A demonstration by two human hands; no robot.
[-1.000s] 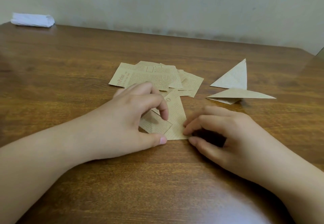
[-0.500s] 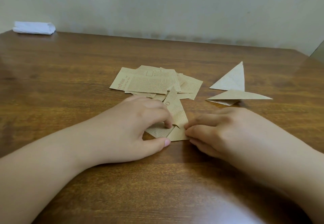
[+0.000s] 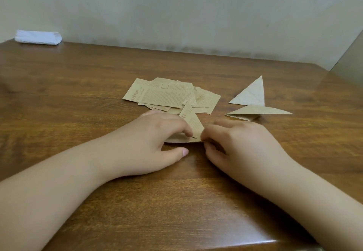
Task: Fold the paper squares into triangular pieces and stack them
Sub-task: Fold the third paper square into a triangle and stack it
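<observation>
We're looking down on a wide brown wooden table (image 3: 78,101) set against a pale wall (image 3: 176,11), one white folded bundle (image 3: 38,37) parked at the far left corner, well clear of the work. Two hands in play. Our left hand (image 3: 157,136) curls over the paper square being folded (image 3: 193,125), fingertips pressing the flap down while the thumb lies on the wood beside it, likely to keep the sheet from sliding. Our right hand (image 3: 239,140) comes in from the other side, fingers bunched together and pinching the sheet's right corner, probably lining up the edges before the crease. Just behind sits the loose pile of unfolded squares (image 3: 169,95), fanned and overlapping within easy reach; we can't count them exactly, several at least. Off to the right, two finished triangles (image 3: 253,103), one overlapping the other's edge: the stack's beginning, so we judge plenty is left.
</observation>
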